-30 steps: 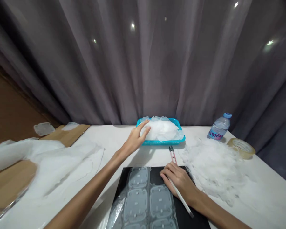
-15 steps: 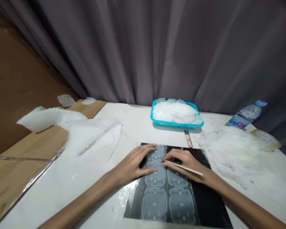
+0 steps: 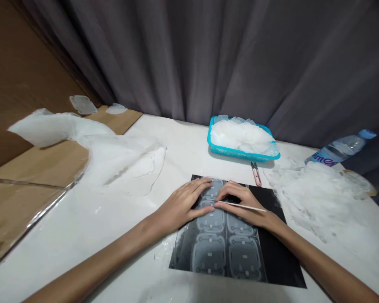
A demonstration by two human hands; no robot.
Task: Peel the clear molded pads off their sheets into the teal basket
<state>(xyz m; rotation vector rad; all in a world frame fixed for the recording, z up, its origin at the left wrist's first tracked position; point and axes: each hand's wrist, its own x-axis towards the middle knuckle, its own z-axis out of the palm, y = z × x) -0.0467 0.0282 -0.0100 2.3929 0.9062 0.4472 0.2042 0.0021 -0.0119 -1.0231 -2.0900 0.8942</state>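
A clear sheet of rounded-square moulded pieces (image 3: 209,254) lies on a black mat (image 3: 281,252) in front of me. My left hand (image 3: 189,198) rests spread on the upper left of the sheet, fingers stretched out. My right hand (image 3: 243,206) pinches a thin white stick (image 3: 240,205), its tip held down at the sheet near my left thumb. What the tip is like is hidden by the fingers. Pink-handled thread snips (image 3: 256,174) lie just beyond the mat.
A blue basket (image 3: 243,155) heaped with white translucent pieces stands at the back. To the right are a pile of clear scraps (image 3: 316,198), a tape roll (image 3: 361,183) and a tilted water bottle (image 3: 341,149). Plastic film (image 3: 113,155) drapes over cardboard (image 3: 50,164) at left.
The camera view has shifted, so most things sit a little differently in the picture. The white stick now lies flatter in my right hand. My left hand stays on the sheet.
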